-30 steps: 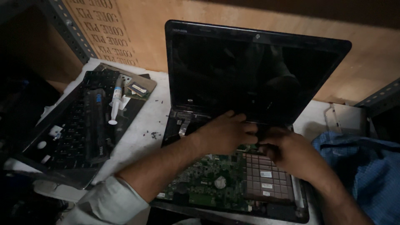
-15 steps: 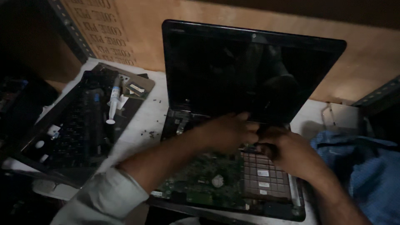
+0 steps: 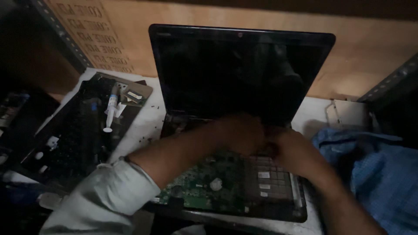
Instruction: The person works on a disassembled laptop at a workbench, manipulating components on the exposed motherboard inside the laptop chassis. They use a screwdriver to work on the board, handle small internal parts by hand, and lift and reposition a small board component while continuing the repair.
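Laptop (image 3: 244,130): sitting open at centre, screen dark, green board (image 3: 204,191) showing.
Left hand (image 3: 241,132): resting together with right hand (image 3: 294,150) over the hinge area; grip too blurred to tell.
Keyboard (image 3: 74,130): lying at 9 o'clock, white syringe (image 3: 111,113) on it.
Blue cloth (image 3: 374,174): lying at 3 o'clock.

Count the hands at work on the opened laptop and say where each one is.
2. The left hand and the right hand meet over the rear of the laptop base, just below the dark screen. Their fingertips are blurred.
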Motion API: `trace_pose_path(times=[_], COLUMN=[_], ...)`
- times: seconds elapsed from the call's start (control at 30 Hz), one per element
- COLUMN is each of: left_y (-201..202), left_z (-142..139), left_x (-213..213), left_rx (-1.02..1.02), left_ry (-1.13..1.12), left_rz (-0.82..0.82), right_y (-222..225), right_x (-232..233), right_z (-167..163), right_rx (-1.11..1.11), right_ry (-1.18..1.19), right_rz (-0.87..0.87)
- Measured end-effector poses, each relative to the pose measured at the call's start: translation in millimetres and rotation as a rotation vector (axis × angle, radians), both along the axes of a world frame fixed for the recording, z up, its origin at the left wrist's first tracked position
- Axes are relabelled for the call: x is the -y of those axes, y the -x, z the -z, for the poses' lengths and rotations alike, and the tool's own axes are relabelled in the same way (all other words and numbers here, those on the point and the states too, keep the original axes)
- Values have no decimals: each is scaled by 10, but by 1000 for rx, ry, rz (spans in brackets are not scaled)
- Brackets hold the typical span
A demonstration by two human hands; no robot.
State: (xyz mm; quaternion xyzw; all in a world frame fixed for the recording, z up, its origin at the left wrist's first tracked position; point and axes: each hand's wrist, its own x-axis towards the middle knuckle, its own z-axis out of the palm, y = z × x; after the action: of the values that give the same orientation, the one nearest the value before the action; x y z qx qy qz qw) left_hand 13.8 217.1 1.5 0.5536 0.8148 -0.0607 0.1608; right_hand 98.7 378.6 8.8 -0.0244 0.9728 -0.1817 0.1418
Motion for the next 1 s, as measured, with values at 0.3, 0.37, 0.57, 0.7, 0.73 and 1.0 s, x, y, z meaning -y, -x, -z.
trace_pose_path(times=[0.3, 0.37, 0.57, 0.7, 0.73, 1.0], left_y=[5, -41, -98, -118, -141, -140], left_z=[-250, -293, -440, -494, -495, -492], left_x=[-82, -96, -53, -22, -22, -41], left_rx=[7, 14, -48, -73, -77, -89], left_ry=[176, 255, 322, 335, 346, 376], left_rz=[-64, -112, -50, -22, -18, 33], right_y=[-2, 0, -13, -8, -5, -37], right_x=[-106, -107, -77, -80, -85, -102], right_z=[-44, -45, 18, 65, 72, 147], right_rx=[-176, -15, -223, -182, -198, -447], right_ry=[-85, -86, -66, -60, -58, 81], right_rz=[-77, 9, -69, -10, -23, -63])
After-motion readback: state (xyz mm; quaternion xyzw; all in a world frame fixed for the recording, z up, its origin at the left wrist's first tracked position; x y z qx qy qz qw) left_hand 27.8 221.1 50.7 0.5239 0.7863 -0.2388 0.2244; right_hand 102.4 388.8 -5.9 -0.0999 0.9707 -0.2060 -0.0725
